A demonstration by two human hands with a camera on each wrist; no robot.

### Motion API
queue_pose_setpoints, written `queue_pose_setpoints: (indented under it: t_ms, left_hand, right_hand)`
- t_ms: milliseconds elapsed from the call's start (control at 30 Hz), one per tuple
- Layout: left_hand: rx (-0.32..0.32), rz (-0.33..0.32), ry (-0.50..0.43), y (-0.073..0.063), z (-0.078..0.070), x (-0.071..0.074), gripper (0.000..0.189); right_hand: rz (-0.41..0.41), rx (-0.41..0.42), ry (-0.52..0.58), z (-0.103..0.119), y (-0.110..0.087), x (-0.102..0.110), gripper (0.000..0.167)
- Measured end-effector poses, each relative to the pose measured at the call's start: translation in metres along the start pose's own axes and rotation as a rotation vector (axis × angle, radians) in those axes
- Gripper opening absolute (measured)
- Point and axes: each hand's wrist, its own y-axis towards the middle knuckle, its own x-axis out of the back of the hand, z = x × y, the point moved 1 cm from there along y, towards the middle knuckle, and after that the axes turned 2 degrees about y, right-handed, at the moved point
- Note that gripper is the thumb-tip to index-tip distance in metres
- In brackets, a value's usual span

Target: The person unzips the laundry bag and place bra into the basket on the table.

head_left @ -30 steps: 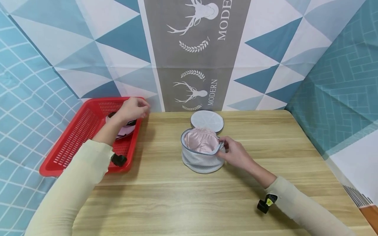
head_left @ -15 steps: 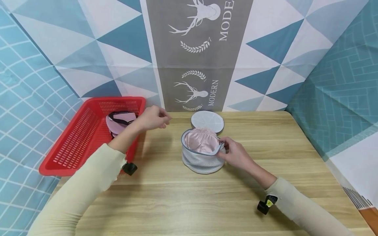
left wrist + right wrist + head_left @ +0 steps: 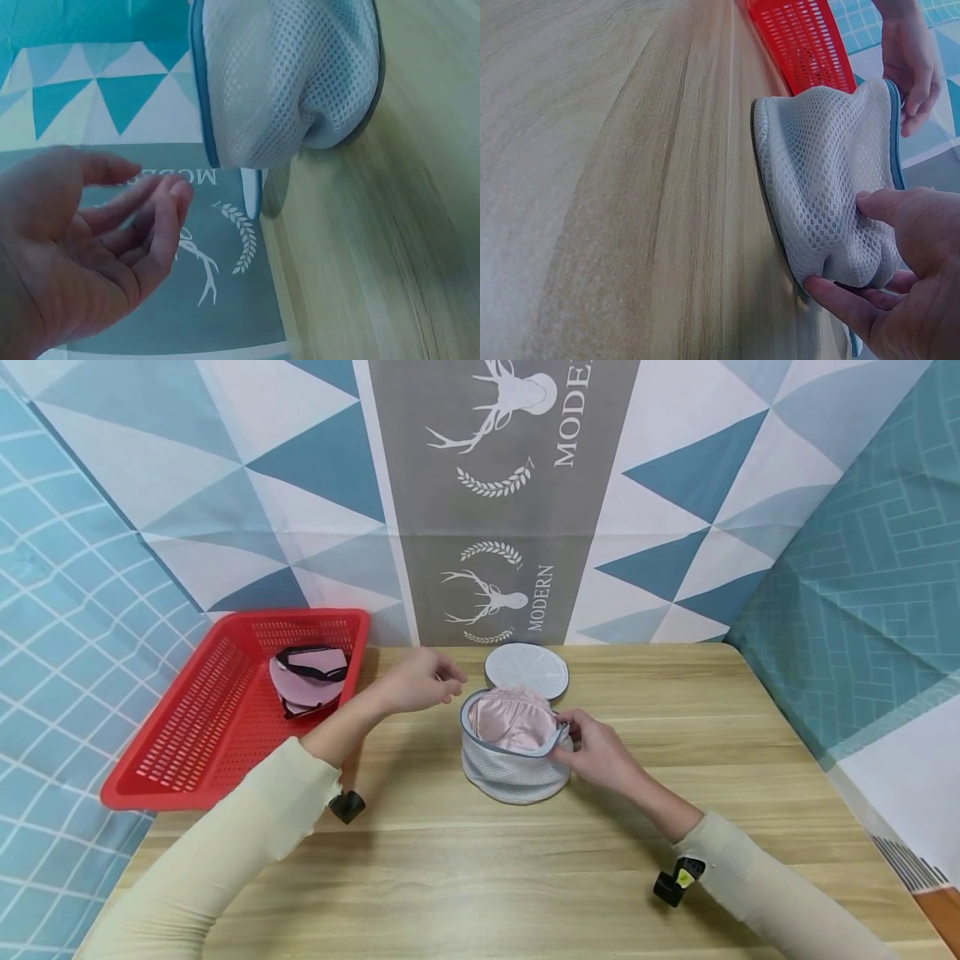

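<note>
A white mesh laundry bag (image 3: pixel 516 774) with grey-blue trim stands on the table, its round lid (image 3: pixel 527 669) folded back behind it. Pink satin fabric, which looks like a bra (image 3: pixel 512 722), fills the bag's mouth. At the bag's right side my right hand (image 3: pixel 596 747) pinches the rim; in the right wrist view its thumb and fingers press into the mesh (image 3: pixel 832 172). My left hand (image 3: pixel 422 681) hovers just left of the bag, fingers loosely bent and holding nothing. The left wrist view shows that hand (image 3: pixel 97 240) apart from the mesh.
A red plastic basket (image 3: pixel 202 693) stands at the table's left. Inside it lies a pink piece of clothing (image 3: pixel 309 681) with black straps. The wooden table (image 3: pixel 480 868) meets a patterned wall covering (image 3: pixel 495 510) at the back.
My left hand has moved rightward from above the red basket to beside the bag, uncovering the pink clothing. My right hand keeps its hold on the laundry bag's rim.
</note>
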Motion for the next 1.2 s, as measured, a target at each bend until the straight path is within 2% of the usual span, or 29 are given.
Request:
queue_pose_setpoints:
  t_ms: [167, 367, 533, 833, 900, 967, 1033, 1133, 1200]
  left_hand:
    - [-0.122, 0.017, 0.018, 0.001, -0.006, -0.009, 0.032]
    - [-0.188, 0.009, -0.020, 0.000, -0.013, -0.019, 0.034]
    - [-0.228, 0.015, -0.030, 0.000, -0.014, -0.034, 0.047]
    - [-0.208, -0.041, 0.036, -0.002, -0.012, -0.048, 0.066]
    - [-0.207, -0.059, 0.060, -0.002, -0.012, -0.050, 0.066]
    - [-0.212, -0.077, 0.097, -0.001, -0.011, -0.052, 0.066]
    - [-0.209, -0.082, 0.127, -0.001, -0.011, -0.055, 0.066]
    - [-0.191, -0.071, 0.145, 0.003, -0.006, -0.060, 0.068]
    - [-0.189, -0.070, 0.152, 0.006, -0.001, -0.064, 0.072]
  right_hand:
    - [-0.016, 0.016, -0.014, 0.000, 0.000, -0.001, 0.061]
    - [-0.013, 0.016, -0.021, -0.002, 0.000, -0.001, 0.063]
    - [-0.009, 0.022, -0.018, -0.002, 0.000, 0.000, 0.062]
    - [-0.008, -0.006, -0.011, -0.001, 0.000, 0.000, 0.061]
    - [-0.016, 0.006, -0.022, 0.006, -0.003, 0.001, 0.060]
    - [-0.009, 0.047, 0.000, 0.027, -0.014, 0.008, 0.059]
    - [-0.019, 0.071, 0.000, 0.033, -0.017, 0.010, 0.059]
    - [-0.022, 0.091, -0.005, 0.029, -0.016, 0.009, 0.061]
    - [-0.038, 0.065, -0.037, 0.008, -0.006, 0.002, 0.064]
